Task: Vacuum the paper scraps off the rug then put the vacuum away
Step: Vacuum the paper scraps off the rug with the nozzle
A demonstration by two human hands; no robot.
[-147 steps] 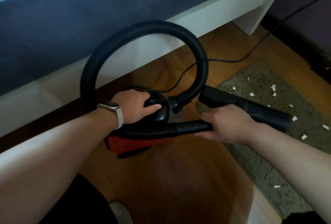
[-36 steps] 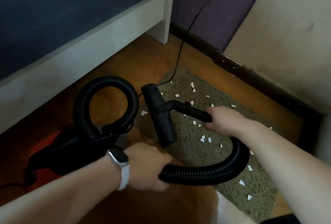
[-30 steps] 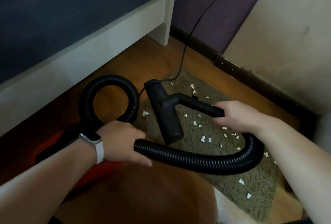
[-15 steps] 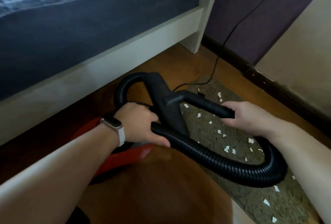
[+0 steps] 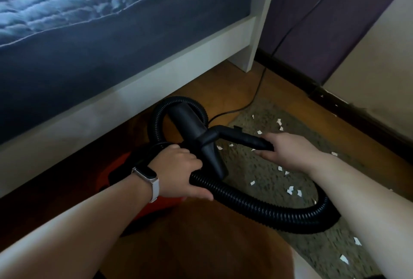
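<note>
The left hand (image 5: 178, 171) hides most of the vacuum body (image 5: 163, 206) (rug (image 5: 245, 167) cut off below).

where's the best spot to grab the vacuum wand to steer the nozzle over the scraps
Grip the smooth rigid tube behind the nozzle head, from the rug side as the right hand does; it is straight and stiff, while the ribbed hose would likely flex.
</note>
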